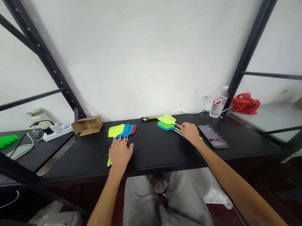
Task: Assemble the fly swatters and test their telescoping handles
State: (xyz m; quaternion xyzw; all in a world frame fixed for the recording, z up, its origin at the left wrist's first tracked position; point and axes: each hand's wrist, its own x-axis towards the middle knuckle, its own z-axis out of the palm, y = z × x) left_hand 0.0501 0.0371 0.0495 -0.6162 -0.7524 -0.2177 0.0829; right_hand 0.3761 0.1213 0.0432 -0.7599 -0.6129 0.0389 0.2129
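Note:
On the left of the black table (148, 151), a fan of small fly swatters lies flat: a yellow one (116, 131) on top, blue ones (126, 129) beside it, and a red one (135, 129) at the right edge. My left hand (120, 153) rests over their handles, fingers spread and thumb apart. To the right, my right hand (190, 132) is closed around the shaft of a yellow-green fly swatter (167, 119). Its head lies over a green swatter (163, 124) and a blue one (164, 128). My palm hides parts of these handles.
A utility knife (149, 118) lies near the wall. An open cardboard box (87, 126) and a power strip (57, 132) stand left. On the right are a phone (212, 136), a water bottle (219, 102) and a red plastic bag (245, 104). Black metal posts (256, 40) frame both sides.

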